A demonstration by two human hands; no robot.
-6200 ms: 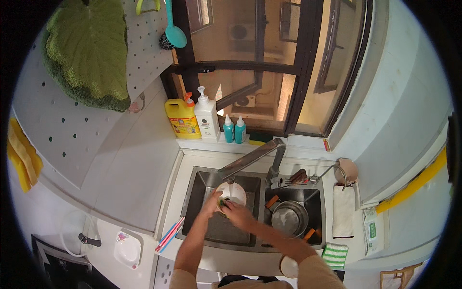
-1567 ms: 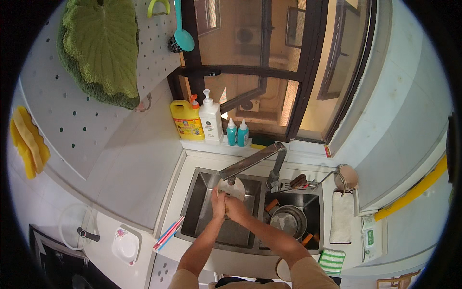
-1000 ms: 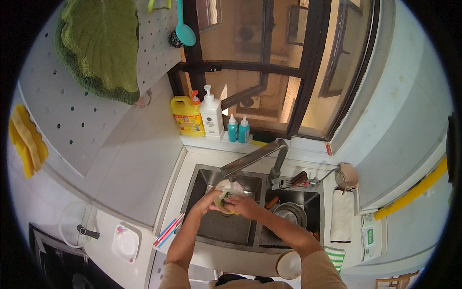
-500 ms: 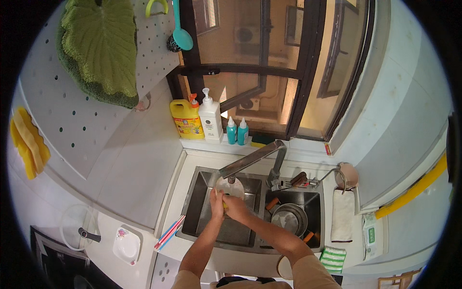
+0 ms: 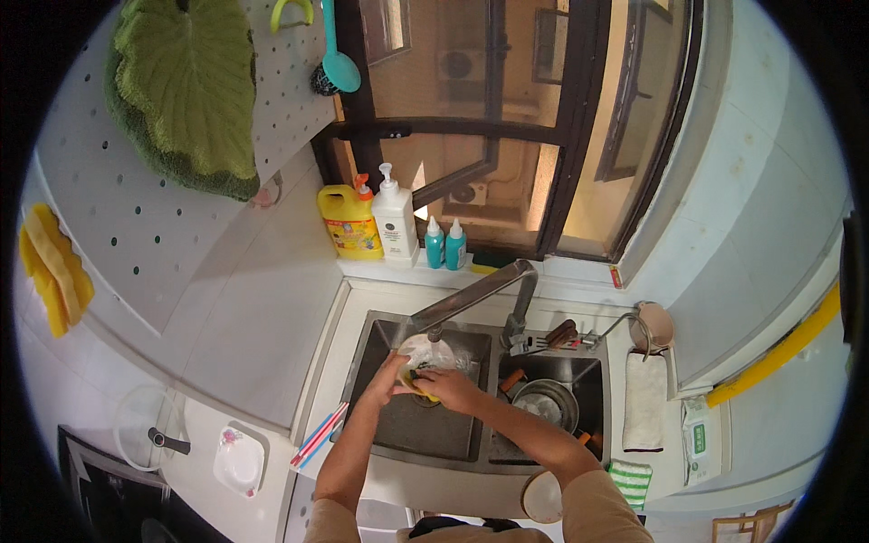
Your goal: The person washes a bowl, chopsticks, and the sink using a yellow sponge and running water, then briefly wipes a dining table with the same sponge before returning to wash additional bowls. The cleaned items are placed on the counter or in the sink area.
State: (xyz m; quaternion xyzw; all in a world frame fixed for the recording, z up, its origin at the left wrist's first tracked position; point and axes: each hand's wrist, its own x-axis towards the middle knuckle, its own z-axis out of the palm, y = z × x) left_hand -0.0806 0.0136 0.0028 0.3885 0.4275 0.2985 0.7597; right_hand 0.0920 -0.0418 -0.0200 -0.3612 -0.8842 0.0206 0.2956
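Under the metal faucet (image 5: 475, 299), a white bowl (image 5: 417, 347) is tilted in the left sink basin (image 5: 425, 434), with water running into it. My left hand (image 5: 386, 378) grips the bowl at its left rim. My right hand (image 5: 450, 389) is closed around a yellow sponge (image 5: 419, 387), pressed against the bowl's near side. My fingers partly hide the sponge and the bowl's lower part.
A metal pot (image 5: 546, 404) with orange handles sits in the right basin. A striped cloth (image 5: 629, 481) and a beige towel (image 5: 644, 407) lie to the right. Soap bottles (image 5: 395, 222) line the windowsill. Straws (image 5: 319, 436) and a white dish (image 5: 240, 460) rest at left.
My hands have moved apart, the left one outward to the left and the right one slightly right. More of the bowl and the yellow sponge now shows between them.
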